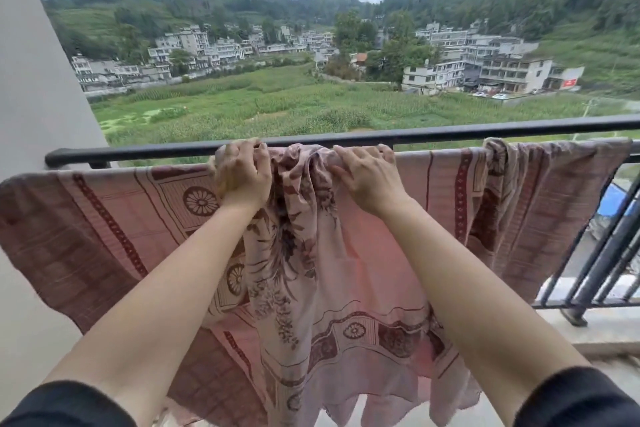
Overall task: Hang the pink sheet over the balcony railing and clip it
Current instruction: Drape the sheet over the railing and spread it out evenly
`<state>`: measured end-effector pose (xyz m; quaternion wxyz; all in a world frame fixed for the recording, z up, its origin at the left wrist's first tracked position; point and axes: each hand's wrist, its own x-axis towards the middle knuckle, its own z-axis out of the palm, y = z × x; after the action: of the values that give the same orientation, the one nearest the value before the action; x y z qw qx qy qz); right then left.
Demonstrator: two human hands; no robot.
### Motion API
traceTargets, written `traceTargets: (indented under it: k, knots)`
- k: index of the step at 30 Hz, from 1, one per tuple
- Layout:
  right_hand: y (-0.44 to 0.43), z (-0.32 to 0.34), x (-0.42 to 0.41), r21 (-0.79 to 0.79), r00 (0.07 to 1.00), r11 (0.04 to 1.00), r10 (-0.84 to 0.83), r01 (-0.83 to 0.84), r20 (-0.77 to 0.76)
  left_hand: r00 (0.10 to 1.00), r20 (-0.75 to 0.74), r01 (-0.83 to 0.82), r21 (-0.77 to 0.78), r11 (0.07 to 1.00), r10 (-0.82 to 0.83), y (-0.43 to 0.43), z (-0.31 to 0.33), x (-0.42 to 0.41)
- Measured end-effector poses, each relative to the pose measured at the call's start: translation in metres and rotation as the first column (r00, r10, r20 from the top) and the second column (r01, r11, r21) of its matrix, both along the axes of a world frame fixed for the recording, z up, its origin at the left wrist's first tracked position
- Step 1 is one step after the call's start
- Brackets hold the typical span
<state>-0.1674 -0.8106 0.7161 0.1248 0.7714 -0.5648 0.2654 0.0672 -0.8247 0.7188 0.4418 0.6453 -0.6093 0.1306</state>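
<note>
The pink sheet (114, 218), patterned with dark red borders and flowers, is draped over the black balcony railing (485, 133) from the left wall to the right. Its middle is bunched in folds at the rail. My left hand (242, 172) grips a bunch of fabric on top of the rail, fingers curled round it. My right hand (369, 177) grips the gathered folds just right of that. Another gathered fold hangs at the right (495, 156). I see no clip.
A pale wall (38, 97) bounds the balcony on the left. Black vertical bars (609, 253) of the railing stand at the right above a concrete ledge. Beyond the rail lie green fields, houses and wooded hills far below.
</note>
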Motion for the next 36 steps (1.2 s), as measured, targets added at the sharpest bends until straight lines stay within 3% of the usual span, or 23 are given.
traceTargets:
  k: [3, 7, 12, 15, 22, 26, 28, 30, 32, 34, 36]
  knots:
    - [0.0, 0.001, -0.034, -0.066, 1.0, 0.997, 0.027, -0.028, -0.004, 0.992, 0.11, 0.06, 0.026, 0.998, -0.063, -0.006, -0.013, 0.023]
    - [0.01, 0.002, -0.093, -0.165, 0.993, 0.984, -0.054, 0.07, 0.103, 0.996, 0.079, 0.038, -0.065, 0.997, -0.033, -0.007, -0.003, 0.031]
    - [0.014, 0.01, -0.134, -0.228, 0.968, 0.941, -0.232, 0.249, 0.098, 1.0, 0.021, -0.021, -0.004, 1.0, 0.021, -0.01, 0.009, 0.017]
    - [0.011, 0.009, -0.142, -0.222, 0.927, 0.905, -0.328, 0.364, 0.18, 0.998, -0.054, -0.021, 0.012, 1.0, 0.022, -0.006, 0.01, -0.006]
    - [0.015, 0.025, -0.169, -0.183, 0.865, 0.871, -0.384, 0.456, 0.324, 0.998, -0.051, 0.022, -0.243, 0.97, -0.036, 0.005, 0.027, -0.067]
    - [0.016, 0.033, -0.207, -0.108, 0.732, 0.808, -0.456, 0.579, 0.506, 0.976, -0.025, 0.19, -0.379, 0.906, -0.215, 0.002, 0.057, -0.122]
    - [0.016, 0.03, -0.217, -0.084, 0.706, 0.797, -0.474, 0.598, 0.527, 0.972, 0.025, 0.224, -0.397, 0.89, -0.234, 0.001, 0.063, -0.149]
    - [0.012, 0.024, -0.211, -0.085, 0.745, 0.814, -0.478, 0.575, 0.466, 0.967, 0.1, 0.253, -0.305, 0.918, -0.233, -0.001, 0.047, -0.158]
    - [0.01, 0.018, -0.198, -0.097, 0.8, 0.849, -0.442, 0.519, 0.405, 0.941, 0.161, 0.313, -0.078, 0.946, -0.298, -0.001, 0.019, -0.157]
    - [0.008, 0.013, -0.177, -0.086, 0.833, 0.889, -0.384, 0.451, 0.397, 0.895, 0.221, 0.378, 0.085, 0.922, -0.387, -0.002, 0.0, -0.144]
    - [0.006, 0.013, -0.15, -0.072, 0.849, 0.913, -0.341, 0.401, 0.404, 0.859, 0.182, 0.462, 0.125, 0.878, -0.479, -0.001, 0.005, -0.125]
